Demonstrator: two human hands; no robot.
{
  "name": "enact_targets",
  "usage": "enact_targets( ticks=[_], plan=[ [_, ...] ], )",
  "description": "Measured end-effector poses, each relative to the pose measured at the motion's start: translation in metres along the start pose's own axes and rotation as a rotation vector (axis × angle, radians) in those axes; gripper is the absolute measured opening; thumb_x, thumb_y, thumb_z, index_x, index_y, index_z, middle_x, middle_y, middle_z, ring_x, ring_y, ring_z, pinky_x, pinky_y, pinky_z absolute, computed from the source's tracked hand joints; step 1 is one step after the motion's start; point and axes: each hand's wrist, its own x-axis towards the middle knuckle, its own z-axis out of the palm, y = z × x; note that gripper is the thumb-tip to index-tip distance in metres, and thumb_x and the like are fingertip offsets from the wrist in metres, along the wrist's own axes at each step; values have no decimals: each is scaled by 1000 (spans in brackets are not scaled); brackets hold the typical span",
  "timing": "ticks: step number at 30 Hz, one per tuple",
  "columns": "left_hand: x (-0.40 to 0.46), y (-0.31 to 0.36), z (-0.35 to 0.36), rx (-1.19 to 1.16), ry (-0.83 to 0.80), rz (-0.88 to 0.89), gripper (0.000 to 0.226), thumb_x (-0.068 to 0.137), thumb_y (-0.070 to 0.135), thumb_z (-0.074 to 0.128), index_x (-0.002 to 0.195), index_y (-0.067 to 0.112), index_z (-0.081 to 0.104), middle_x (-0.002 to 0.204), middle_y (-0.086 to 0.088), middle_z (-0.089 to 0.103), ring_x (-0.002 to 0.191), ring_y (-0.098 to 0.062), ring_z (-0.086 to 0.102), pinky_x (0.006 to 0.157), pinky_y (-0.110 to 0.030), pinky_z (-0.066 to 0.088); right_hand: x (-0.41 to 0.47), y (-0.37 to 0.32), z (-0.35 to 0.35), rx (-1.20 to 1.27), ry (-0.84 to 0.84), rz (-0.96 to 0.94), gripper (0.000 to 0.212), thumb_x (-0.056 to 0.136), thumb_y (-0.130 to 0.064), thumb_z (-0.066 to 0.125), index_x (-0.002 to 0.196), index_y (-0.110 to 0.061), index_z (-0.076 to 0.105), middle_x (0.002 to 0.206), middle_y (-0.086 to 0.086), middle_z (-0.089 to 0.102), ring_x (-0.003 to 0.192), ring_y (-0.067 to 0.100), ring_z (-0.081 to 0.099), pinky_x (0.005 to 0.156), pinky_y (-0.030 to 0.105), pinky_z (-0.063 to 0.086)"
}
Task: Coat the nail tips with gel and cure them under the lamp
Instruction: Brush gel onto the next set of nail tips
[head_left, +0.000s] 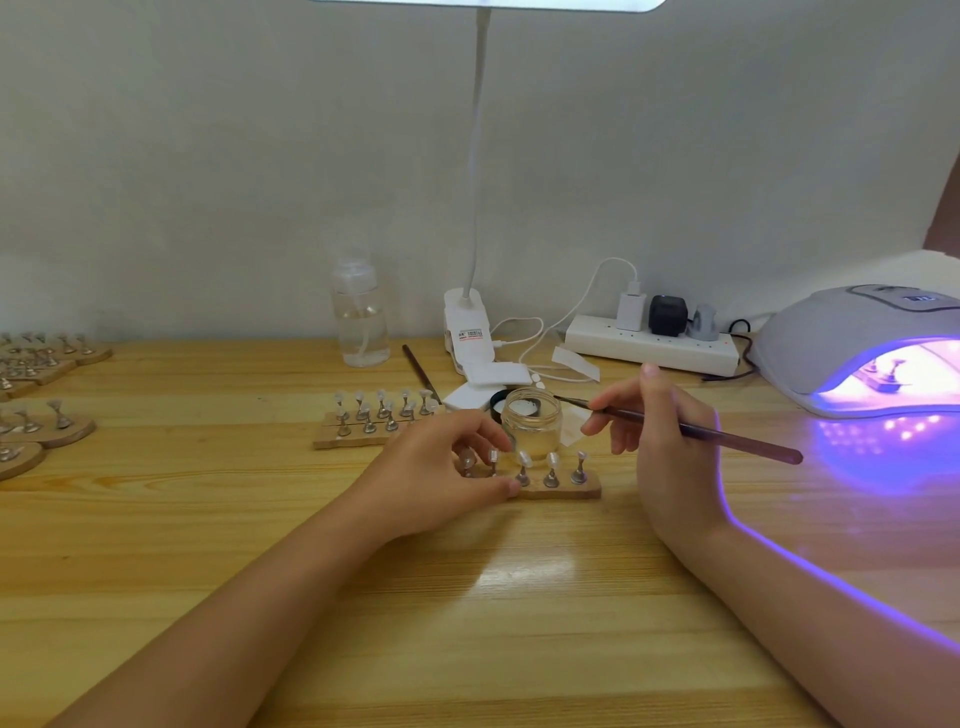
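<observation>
Head view shows the left hand (447, 467) pinching the wooden stand (563, 488) while the right hand (660, 421) grips the brush (696, 430), so dab gel gently on each nail tip (524, 458) just beside the left fingers.

A clear pump bottle (360, 319), a clip-on desk lamp (466, 332) and a white power strip (652, 344) stand along the wall on the wooden surface (467, 597)

Two brushes (696, 430) (one (420, 370) lying idle), one jar (531, 420), one curing lamp (852, 343).
</observation>
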Motion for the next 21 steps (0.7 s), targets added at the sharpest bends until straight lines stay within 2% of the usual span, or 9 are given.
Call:
enact_targets(
  ticks=[3,7,10,15,21],
  plan=[
    [-2,6,10,46,96,38,21,65,48,71,79,43,56,89,20,58,85,2,52,87,-29,41,0,0,1,0,-1,5,44,90,-32,34,64,-14,63,55,1,64,46,5,46,50,13,40],
    [-3,7,16,130,169,121,16,75,38,68,78,42,53,77,23,54,79,5,49,90,-38,40,-1,-1,1,-1,-13,2,43,92,-30,35,65,-12,63,56,2,64,46,6,46,50,13,39],
    [-3,4,18,171,188,175,12,77,35,68,82,36,58,74,24,53,79,6,50,90,-35,39,-2,-2,0,-22,-20,-15,44,98,-21,35,66,-11,63,57,2,64,47,6,46,51,13,40],
    [-5,4,19,140,182,182,18,77,32,69,77,41,53,75,19,60,78,0,58,88,-33,42,-3,-4,1,-31,-28,-17,45,99,-15,33,67,-10,63,55,3,63,47,6,47,49,15,40],
    [-5,2,20,217,208,235,16,79,32,67,78,39,52,74,22,56,77,7,52,87,-21,29,-3,-5,2,-40,-40,-19,44,99,-16,34,66,-13,63,57,4,64,47,6,47,49,15,40]
  ],
)
